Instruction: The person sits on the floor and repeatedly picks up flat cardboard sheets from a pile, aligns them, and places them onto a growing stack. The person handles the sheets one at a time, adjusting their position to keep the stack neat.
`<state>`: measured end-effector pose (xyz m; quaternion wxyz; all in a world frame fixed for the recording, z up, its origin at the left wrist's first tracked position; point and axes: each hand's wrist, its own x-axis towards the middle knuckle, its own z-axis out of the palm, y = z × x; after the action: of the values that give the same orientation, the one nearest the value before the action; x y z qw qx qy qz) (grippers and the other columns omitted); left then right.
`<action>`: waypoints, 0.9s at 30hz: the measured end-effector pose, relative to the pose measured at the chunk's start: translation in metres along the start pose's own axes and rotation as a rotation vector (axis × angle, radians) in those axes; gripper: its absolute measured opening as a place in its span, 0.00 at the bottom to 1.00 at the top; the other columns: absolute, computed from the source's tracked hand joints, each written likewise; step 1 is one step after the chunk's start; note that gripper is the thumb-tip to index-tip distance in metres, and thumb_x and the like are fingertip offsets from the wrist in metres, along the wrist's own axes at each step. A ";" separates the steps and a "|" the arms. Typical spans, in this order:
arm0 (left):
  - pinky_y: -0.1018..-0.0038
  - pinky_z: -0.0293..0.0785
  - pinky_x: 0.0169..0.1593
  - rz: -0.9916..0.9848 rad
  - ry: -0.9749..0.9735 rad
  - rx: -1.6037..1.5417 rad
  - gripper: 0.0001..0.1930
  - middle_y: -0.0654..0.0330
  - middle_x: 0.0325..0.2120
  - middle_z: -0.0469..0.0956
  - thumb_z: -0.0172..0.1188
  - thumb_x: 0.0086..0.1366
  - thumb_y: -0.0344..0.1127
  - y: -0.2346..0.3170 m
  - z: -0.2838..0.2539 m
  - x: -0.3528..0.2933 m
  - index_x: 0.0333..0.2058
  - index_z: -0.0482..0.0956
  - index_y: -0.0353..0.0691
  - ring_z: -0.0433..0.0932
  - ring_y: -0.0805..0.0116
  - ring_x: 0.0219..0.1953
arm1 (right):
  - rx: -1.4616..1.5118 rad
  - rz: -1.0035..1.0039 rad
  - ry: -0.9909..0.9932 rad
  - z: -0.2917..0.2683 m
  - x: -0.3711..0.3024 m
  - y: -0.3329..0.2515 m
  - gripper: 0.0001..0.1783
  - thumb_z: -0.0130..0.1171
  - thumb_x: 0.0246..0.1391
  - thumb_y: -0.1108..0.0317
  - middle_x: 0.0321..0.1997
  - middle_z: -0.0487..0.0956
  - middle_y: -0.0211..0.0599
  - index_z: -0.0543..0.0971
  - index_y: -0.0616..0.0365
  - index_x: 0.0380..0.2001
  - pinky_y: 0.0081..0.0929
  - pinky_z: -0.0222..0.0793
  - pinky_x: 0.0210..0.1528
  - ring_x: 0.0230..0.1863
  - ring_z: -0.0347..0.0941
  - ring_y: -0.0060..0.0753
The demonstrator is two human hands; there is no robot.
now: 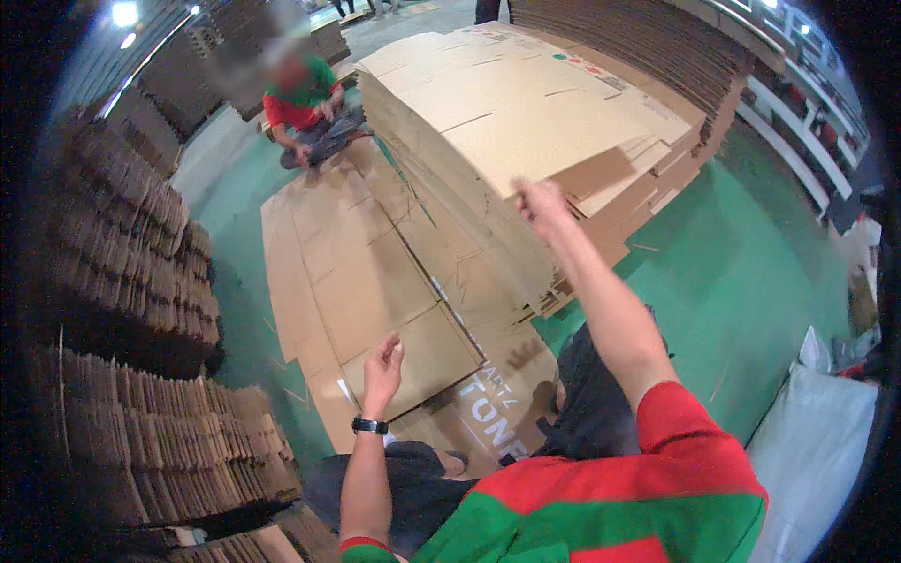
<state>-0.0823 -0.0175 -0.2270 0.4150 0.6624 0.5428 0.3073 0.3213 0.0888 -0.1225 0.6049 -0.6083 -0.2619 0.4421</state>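
The tall stack of cardboard (469, 211) is standing on the green floor (751, 263), its top sheet (526, 103) lying flat with one near corner pointing toward the wearer. The right hand (537, 205) is hovering or resting at that corner of the stack, with its fingers curling inward; I cannot tell whether its grip is pinching the top sheet or only sitting beside the edge. The arm is lying well out from the body, probably because the corner is offering the nearest free edge.

To the left of the stack, a long flat cardboard sheet (347, 263) is lying along the floor, its creases showing; lying flat like this is probably keeping it from bending. The left hand (382, 371) is hovering over or touching the near end of this sheet, its fingers loosely bending and nothing showing in its grip; whether thumb and fingers are meeting I cannot tell. A printed cardboard piece (507, 385) is lying nearer the wearer than the stack, partly under the flat sheet.

Beyond the stack's far left corner, a co-worker (314, 103) is sitting low. Farther left of the stack, bundled cardboard (178, 450) is standing in piles, seemingly packed tightly so the layers are supporting one another.
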 end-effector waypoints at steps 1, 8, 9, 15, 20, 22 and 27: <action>0.64 0.69 0.57 -0.011 -0.006 -0.072 0.25 0.46 0.53 0.74 0.53 0.69 0.43 0.004 0.000 -0.001 0.59 0.68 0.33 0.73 0.55 0.56 | 0.025 -0.027 -0.048 0.015 -0.022 0.014 0.12 0.62 0.52 0.63 0.18 0.75 0.33 0.77 0.61 0.24 0.23 0.59 0.14 0.15 0.68 0.22; 0.60 0.68 0.57 -0.232 -0.208 -0.855 0.34 0.48 0.62 0.61 0.48 0.70 0.54 0.051 -0.006 0.017 0.66 0.54 0.38 0.64 0.56 0.61 | 0.066 0.213 -0.178 0.093 -0.140 0.090 0.13 0.62 0.54 0.61 0.21 0.75 0.30 0.77 0.61 0.29 0.21 0.63 0.18 0.18 0.69 0.21; 0.60 0.69 0.57 -0.227 -0.235 -0.896 0.34 0.47 0.63 0.59 0.48 0.70 0.54 0.059 -0.004 0.022 0.66 0.53 0.38 0.63 0.56 0.62 | 0.074 0.239 -0.178 0.095 -0.149 0.096 0.13 0.62 0.54 0.61 0.22 0.76 0.30 0.77 0.61 0.29 0.21 0.63 0.18 0.18 0.70 0.21; 0.70 0.76 0.45 -0.114 -0.204 -0.644 0.32 0.53 0.47 0.74 0.56 0.68 0.45 0.080 0.031 0.030 0.64 0.57 0.36 0.75 0.65 0.47 | 0.129 0.234 -0.270 0.067 -0.188 0.120 0.14 0.60 0.58 0.58 0.28 0.77 0.30 0.77 0.61 0.31 0.20 0.67 0.22 0.25 0.72 0.20; 0.78 0.76 0.36 -0.111 -0.385 -0.627 0.19 0.65 0.31 0.78 0.59 0.66 0.39 0.075 0.053 0.029 0.52 0.73 0.36 0.78 0.77 0.32 | 0.143 0.199 -0.180 0.009 -0.179 0.118 0.15 0.58 0.59 0.57 0.34 0.77 0.33 0.75 0.59 0.37 0.24 0.72 0.27 0.29 0.74 0.25; 0.81 0.73 0.35 -0.164 -0.383 -0.658 0.15 0.67 0.29 0.78 0.59 0.66 0.39 0.070 0.057 0.024 0.47 0.77 0.36 0.76 0.79 0.30 | 0.272 0.155 -0.115 -0.015 -0.162 0.109 0.16 0.56 0.60 0.57 0.37 0.76 0.36 0.74 0.60 0.38 0.25 0.74 0.28 0.30 0.74 0.27; 0.80 0.74 0.38 -0.170 -0.288 -0.568 0.16 0.65 0.32 0.78 0.57 0.67 0.41 0.061 0.058 0.017 0.48 0.75 0.38 0.77 0.78 0.34 | 0.191 0.063 -0.023 -0.024 -0.142 0.097 0.15 0.57 0.59 0.60 0.34 0.78 0.38 0.75 0.63 0.35 0.29 0.77 0.30 0.26 0.75 0.29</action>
<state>-0.0007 -0.0178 -0.2003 0.6798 0.5093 0.4245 0.3135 0.2539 -0.0575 -0.1876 0.6429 -0.5506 -0.2060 0.4909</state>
